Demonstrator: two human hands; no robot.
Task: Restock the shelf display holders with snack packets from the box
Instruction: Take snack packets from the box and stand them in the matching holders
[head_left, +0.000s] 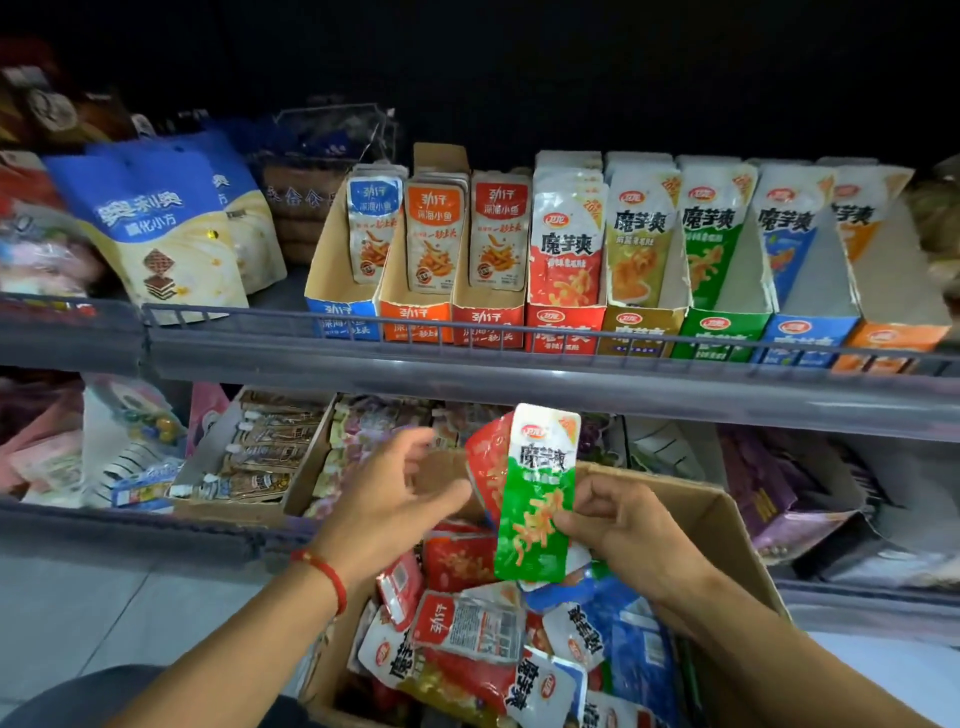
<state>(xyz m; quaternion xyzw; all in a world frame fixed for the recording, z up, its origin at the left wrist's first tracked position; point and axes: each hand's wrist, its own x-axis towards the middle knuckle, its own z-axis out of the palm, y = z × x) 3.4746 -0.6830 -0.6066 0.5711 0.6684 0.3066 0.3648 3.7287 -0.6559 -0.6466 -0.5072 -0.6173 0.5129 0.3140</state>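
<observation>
My right hand (618, 525) pinches a green snack packet (537, 499) upright above the cardboard box (722, 525), with a red packet (485, 462) fanned behind it. My left hand (389, 493) hovers just left of the packets, fingers loosely spread, holding nothing. The box holds several mixed red, blue, yellow and white packets (467, 623). On the upper shelf a row of display holders stands: blue (345, 317), orange (415, 319), red (485, 322), red (563, 327), yellow (641, 330), green (719, 335), blue (800, 340) and orange (891, 345).
A wire rail (519, 338) runs along the upper shelf's front edge. Large blue biscuit bags (156, 223) stand at the left. The lower shelf holds an open carton of brown sachets (270, 452) and purple packs (769, 483). Grey floor (104, 613) lies at lower left.
</observation>
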